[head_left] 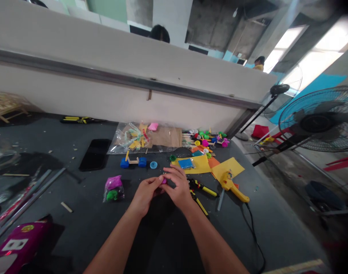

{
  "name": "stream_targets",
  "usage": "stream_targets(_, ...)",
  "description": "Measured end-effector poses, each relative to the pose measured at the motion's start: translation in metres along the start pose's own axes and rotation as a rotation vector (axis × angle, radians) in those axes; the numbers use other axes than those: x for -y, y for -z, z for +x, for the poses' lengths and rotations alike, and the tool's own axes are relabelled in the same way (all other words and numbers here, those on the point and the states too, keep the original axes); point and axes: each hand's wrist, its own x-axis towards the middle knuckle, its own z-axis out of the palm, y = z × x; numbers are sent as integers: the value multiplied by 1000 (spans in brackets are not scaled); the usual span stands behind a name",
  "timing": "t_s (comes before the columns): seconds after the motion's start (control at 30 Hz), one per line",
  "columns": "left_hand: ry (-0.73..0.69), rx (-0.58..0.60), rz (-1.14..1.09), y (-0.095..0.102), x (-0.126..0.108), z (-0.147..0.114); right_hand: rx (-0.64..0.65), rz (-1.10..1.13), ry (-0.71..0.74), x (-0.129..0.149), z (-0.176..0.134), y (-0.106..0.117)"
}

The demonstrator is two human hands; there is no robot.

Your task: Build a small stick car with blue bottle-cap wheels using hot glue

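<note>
My left hand (147, 194) and my right hand (178, 186) meet over the middle of the table. Between their fingertips they pinch a small purple piece that looks like modelling clay (164, 181), mostly covered by the fingers. Just beyond them lie a blue bottle cap (153, 165) and a small construction of blue wheels and wooden sticks (133, 162). To the left is a clear bag (113, 189) with purple and green lumps. Black-and-yellow pliers (204, 188) rest beside my right hand. A blue packet (186, 163) sits on yellow sheets.
A yellow glue gun (232, 185) with a black cord lies to the right. Farther back are a plastic bag of scraps (131, 139) and a colourful pile of small parts (208, 139). A black phone (95, 155) lies left. A fan (318, 122) stands beyond the table's right edge.
</note>
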Motion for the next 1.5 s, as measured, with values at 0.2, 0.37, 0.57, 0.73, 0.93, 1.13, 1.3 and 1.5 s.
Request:
stream_targets(0.2,13,1,4,2,1,1,52,-9,10,1,1,0)
stream_targets(0.37,15,13,-13,2,-1,0,12,-5,-8,0,1,0)
stream_targets(0.57,8,-10,13,2,0,1,47,-27,19,0,2,0)
stream_targets(0.73,6,0,15,2,1,1,45,-28,16,-1,1,0)
stream_targets(0.93,17,23,-28,2,1,1,9,-3,7,0,1,-1)
stream_targets(1.13,5,24,-44,3,3,2,49,9,18,0,2,-2)
stream_targets(1.3,13,14,-54,3,4,3,2,8,-4,-1,2,-3)
stream_targets(1.5,27,6,-73,2,3,4,14,4,10,-2,2,-3)
